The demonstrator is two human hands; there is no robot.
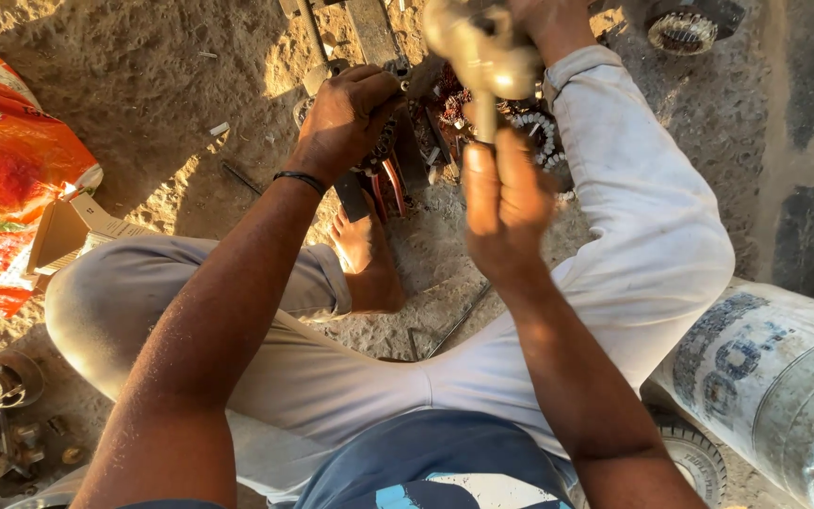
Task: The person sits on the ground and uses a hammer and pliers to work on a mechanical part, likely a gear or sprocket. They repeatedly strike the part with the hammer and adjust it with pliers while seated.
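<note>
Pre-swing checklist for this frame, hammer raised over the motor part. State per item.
1. Right hand closed on hammer handle: ok.
2. Left hand steadying the workpiece on the ground: ok.
3. Left fingers out of the strike zone: cannot tell, they sit right on the part.
4. Bare foot away from the part: not ok, it lies just beside it.
5. Hammer head sharp enough to judge aim: cannot tell, blurred.
</note>
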